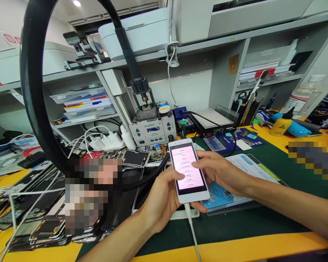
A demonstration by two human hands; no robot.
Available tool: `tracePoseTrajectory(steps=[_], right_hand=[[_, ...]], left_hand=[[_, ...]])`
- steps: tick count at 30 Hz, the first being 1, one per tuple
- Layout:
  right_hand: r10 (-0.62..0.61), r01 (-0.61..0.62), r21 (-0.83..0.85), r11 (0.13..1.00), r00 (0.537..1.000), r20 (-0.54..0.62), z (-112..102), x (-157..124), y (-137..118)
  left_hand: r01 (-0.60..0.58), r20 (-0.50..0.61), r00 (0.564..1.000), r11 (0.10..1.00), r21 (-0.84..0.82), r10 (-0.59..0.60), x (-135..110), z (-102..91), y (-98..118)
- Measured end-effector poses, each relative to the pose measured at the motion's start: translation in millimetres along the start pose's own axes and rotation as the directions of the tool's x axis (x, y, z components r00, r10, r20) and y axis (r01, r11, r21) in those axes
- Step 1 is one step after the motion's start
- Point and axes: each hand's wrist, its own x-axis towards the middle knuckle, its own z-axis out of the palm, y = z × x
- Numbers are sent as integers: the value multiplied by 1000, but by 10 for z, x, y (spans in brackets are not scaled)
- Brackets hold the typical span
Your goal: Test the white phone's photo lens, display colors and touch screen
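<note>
A white smartphone [192, 196] is held upright over the bench, its lit pinkish screen showing lines of text too small to read. My left hand [164, 193] is closed round its left side and underside, the thumb lying over the lower left of the screen. On the right edge, my right hand [218, 167] also grips the phone, with its thumb near the screen's right side and fingertips showing below. A white charging cable [191, 222] is plugged into the phone's bottom end and runs down to the front edge.
A hot-air rework station [153, 131] stands behind, its thick black hose [34, 72] arching across the left. Stacked phone screens [46, 229] lie at left. A blue and white packet [243, 163] rests on the green mat [265, 222]. A yellow bottle [281, 123] is at right.
</note>
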Motion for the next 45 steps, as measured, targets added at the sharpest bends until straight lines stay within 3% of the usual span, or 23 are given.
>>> tracePoseTrajectory(steps=[9, 17, 45], right_hand=[[-9, 10, -49, 999, 1000, 25, -25, -9, 9], [10, -13, 120, 993, 1000, 23, -2, 15, 7], [-19, 16, 108, 994, 999, 28, -27, 14, 18]], left_hand=[[-15, -27, 1000, 999, 45, 16, 0, 16, -5], [-17, -36, 999, 998, 55, 19, 18, -11, -10], [-26, -24, 999, 994, 111, 28, 13, -24, -9]])
